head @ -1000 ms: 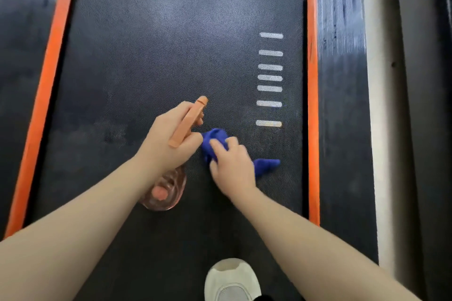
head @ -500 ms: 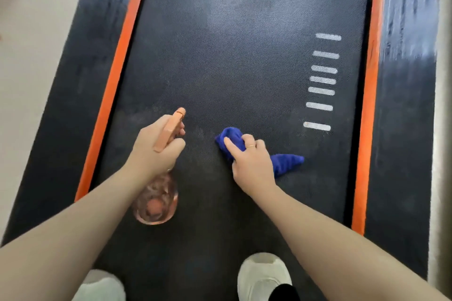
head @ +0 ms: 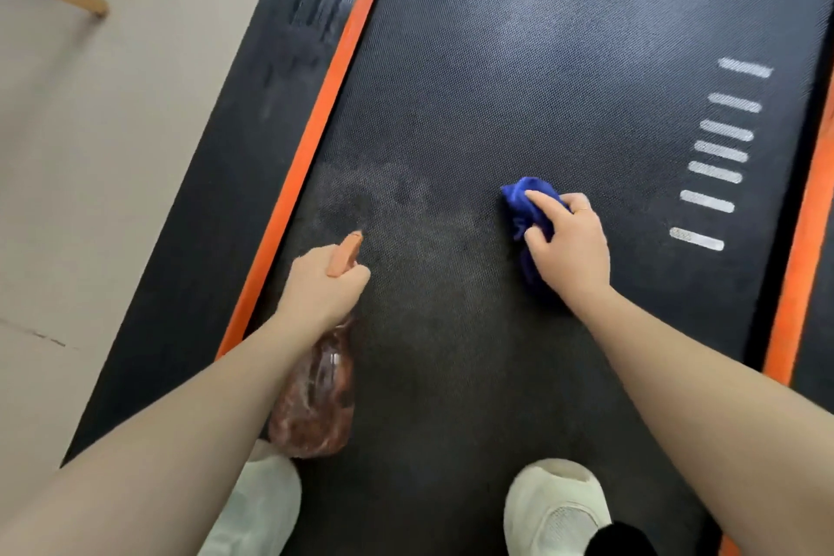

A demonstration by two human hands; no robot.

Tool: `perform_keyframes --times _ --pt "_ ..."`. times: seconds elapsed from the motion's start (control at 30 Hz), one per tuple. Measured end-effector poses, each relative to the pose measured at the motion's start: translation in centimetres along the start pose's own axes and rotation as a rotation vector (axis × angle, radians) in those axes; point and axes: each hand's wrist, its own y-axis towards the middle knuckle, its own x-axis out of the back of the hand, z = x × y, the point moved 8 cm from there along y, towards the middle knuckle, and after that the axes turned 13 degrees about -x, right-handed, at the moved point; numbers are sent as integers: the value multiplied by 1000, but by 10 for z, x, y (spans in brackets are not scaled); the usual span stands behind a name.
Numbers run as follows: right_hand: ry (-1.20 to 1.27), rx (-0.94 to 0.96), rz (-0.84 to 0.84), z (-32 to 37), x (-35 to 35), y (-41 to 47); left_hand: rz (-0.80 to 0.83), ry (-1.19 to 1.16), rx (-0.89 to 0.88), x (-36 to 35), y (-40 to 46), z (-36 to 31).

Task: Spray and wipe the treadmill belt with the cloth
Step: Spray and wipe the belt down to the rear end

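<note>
The belt (head: 564, 113) is matt, finely dimpled rubber, the cloth (head: 525, 205) soft plush fabric, the bottle (head: 316, 402) glossy see-through plastic.

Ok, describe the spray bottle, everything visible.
The spray bottle has a translucent brownish body and an orange spray head. The left hand grips its neck, hiding the trigger. It is tilted, nozzle aimed forward and down at the belt near the left orange stripe, the body hanging under the wrist above a pale shoe.
</note>
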Motion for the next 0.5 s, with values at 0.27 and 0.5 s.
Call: perform_keyframes --times 0.27,0.5 --pt "12 44 -18 9 -2 -24 180 -73 -224 -45 -11 -48" --pt "-33 87 -24 41 -26 -28 -186 -163 -130 37 7 -11"
